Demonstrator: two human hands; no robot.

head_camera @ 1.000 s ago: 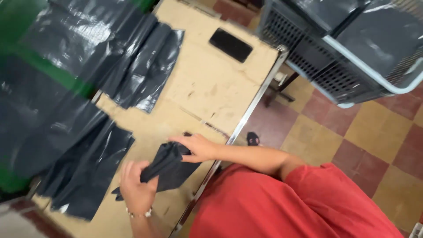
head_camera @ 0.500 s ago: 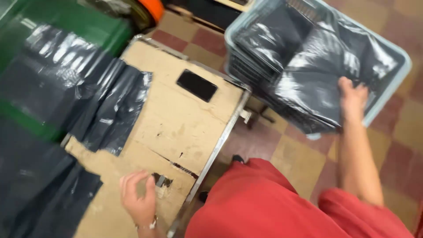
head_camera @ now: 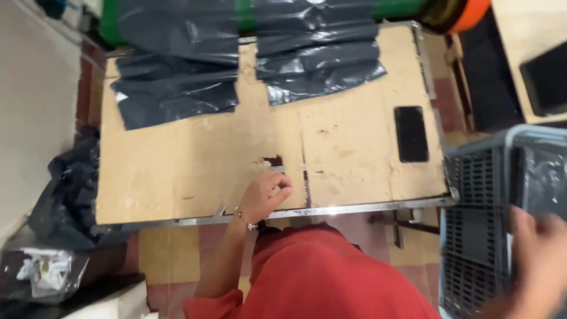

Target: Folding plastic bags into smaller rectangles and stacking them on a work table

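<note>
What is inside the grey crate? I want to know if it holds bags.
Dark shiny plastic shows inside the grey crate by the right hand. Its walls hide the rest.

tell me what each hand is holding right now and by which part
Nothing is clearly held. The left hand rests loosely curled on the cardboard-covered table. The right hand is blurred beside the grey crate; any grip cannot be told.

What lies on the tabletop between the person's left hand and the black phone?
In the head view, only bare cardboard tabletop lies between the left hand and the black phone, crossed by a seam and some scuffs.
</note>
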